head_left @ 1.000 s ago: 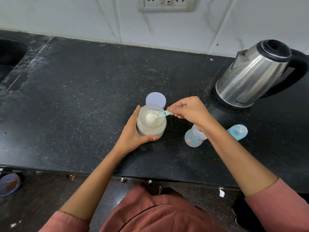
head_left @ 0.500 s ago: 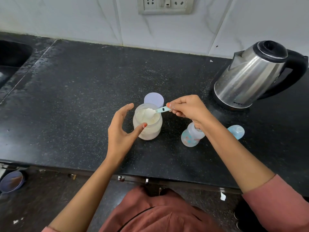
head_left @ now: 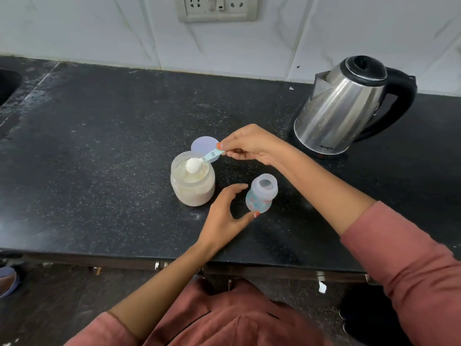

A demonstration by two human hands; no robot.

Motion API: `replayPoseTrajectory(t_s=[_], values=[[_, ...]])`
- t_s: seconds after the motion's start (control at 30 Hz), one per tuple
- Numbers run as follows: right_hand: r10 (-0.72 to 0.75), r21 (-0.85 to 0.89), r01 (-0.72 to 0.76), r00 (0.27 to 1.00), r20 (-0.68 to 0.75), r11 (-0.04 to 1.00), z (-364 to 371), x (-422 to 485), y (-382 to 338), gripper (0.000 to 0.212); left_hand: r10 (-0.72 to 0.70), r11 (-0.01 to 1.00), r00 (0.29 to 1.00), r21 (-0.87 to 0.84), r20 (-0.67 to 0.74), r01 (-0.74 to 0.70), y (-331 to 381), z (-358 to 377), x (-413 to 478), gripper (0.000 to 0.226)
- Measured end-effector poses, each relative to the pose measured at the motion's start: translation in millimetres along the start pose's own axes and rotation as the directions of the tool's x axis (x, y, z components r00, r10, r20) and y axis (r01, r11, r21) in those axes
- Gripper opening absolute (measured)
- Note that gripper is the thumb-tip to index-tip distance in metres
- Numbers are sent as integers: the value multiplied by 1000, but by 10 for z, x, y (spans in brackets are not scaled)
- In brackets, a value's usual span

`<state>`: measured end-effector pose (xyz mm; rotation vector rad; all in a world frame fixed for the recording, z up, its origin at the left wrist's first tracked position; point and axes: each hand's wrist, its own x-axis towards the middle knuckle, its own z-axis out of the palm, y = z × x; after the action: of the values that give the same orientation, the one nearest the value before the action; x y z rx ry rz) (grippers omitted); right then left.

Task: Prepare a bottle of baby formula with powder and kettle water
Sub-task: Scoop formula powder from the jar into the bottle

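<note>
An open clear jar of pale formula powder [head_left: 192, 186] stands on the black counter [head_left: 104, 151]. My right hand [head_left: 252, 146] pinches the handle of a light blue scoop [head_left: 202, 161], heaped with white powder, just above the jar's mouth. An open clear baby bottle [head_left: 261, 193] with red and blue print stands right of the jar. My left hand [head_left: 224, 216] is open beside the bottle, fingers spread, thumb tip at its base. A steel kettle [head_left: 346, 108] with a black lid and handle sits at the back right.
The jar's lilac lid [head_left: 203, 144] lies flat behind the jar. A wall socket panel [head_left: 217, 7] is on the tiled wall. A dark sink edge [head_left: 7, 86] shows at far left. The counter's front edge runs below my left hand.
My left hand let go of the jar and moved right to the bottle. My right hand lifted the heaped scoop out of the powder. The bottle's blue cap is now hidden.
</note>
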<state>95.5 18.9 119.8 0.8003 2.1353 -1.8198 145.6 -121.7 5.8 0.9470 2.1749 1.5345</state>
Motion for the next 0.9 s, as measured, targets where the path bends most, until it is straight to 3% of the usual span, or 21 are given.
replayPoseTrajectory(t_s=[0.17, 0.47, 0.9], values=[[5, 0, -5, 1000, 29, 1000, 7, 35, -23, 10, -159, 986, 985, -44, 66, 162, -73, 253, 220, 81], [11, 0, -11, 999, 46, 1000, 12, 78, -5, 9, -193, 972, 981, -139, -20, 188, -25, 369, 268, 63], [30, 26, -30, 999, 12, 999, -49, 51, 8, 12, -179, 971, 981, -176, -76, 164, 155, -165, -65, 61]])
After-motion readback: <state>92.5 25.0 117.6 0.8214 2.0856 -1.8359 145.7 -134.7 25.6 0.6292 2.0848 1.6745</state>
